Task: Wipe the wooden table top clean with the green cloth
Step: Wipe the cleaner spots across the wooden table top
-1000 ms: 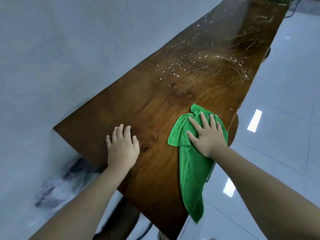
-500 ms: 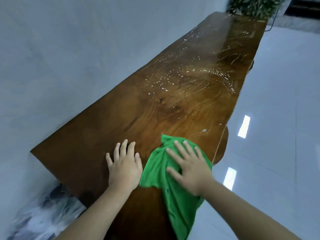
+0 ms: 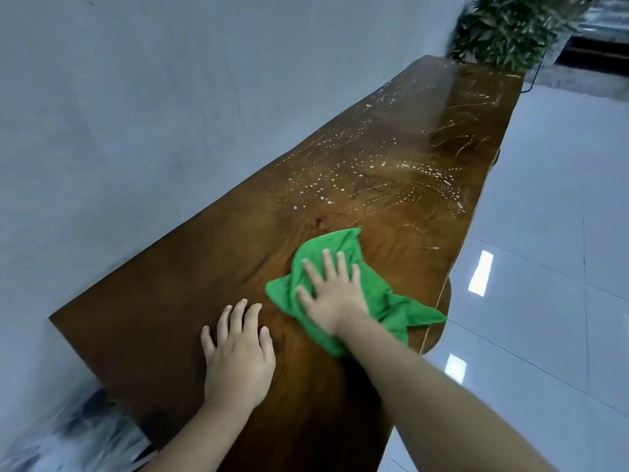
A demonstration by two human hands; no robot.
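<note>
Right now the green cloth point(image 3: 343, 287) lies bunched on the wooden table top point(image 3: 190, 284), toward its floor-side edge, with one corner trailing over that edge. The right hand point(image 3: 332, 298) lies flat on top of it, palm down, fingers point(image 3: 327, 264) spread and extended rather than curled around the fabric; cloth shows ahead of the fingertips, to the thumb side and behind the wrist. The right forearm reaches in from the lower right. The left hand point(image 3: 240, 356) rests palm down on bare wood just beside the cloth's near corner, fingers straight and slightly apart, holding nothing. Beyond the cloth, white droplets point(image 3: 391, 172) and streaks speckle the far half of the top. A leafy plant point(image 3: 510, 28) stands at the far end, a pale wall point(image 3: 136, 114) runs along one side, and glossy floor tiles point(image 3: 544, 233) along the other. No readable writing is visible.
</note>
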